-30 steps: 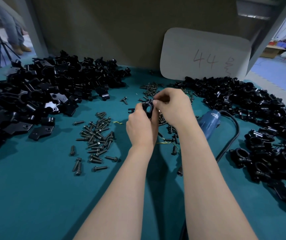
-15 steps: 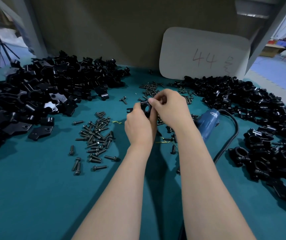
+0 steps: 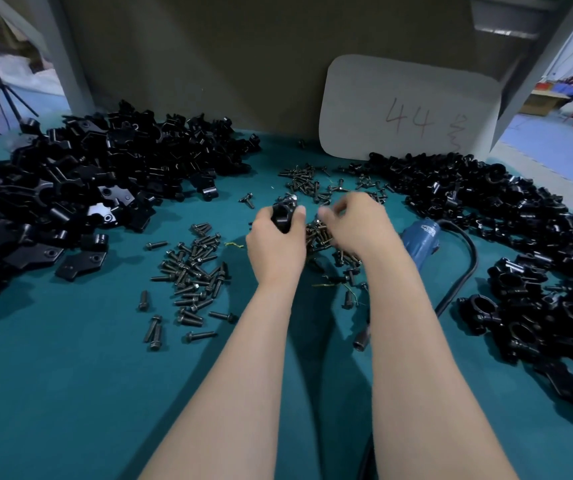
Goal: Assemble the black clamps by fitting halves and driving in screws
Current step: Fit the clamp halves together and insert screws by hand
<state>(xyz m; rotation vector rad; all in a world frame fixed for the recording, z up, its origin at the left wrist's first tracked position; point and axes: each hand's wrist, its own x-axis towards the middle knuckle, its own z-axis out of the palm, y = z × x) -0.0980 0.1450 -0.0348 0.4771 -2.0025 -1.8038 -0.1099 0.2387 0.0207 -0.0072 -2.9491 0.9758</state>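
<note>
1. Gripping the black clamp (image 3: 283, 216), the left hand (image 3: 275, 245) holds it above the table (image 3: 53, 375), near its middle.
2. Just beside it the right hand (image 3: 356, 225) hovers, fingers curled and blurred; whether it pinches anything I cannot tell.
3. Loose screws (image 3: 193, 271) lie scattered around both.

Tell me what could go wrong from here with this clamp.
The left hand alone grips the clamp; its halves could slip apart if unscrewed. The right hand is blurred above the loose screws, so it may fumble or scatter them. The black cord lies by the right forearm and might snag.
</note>
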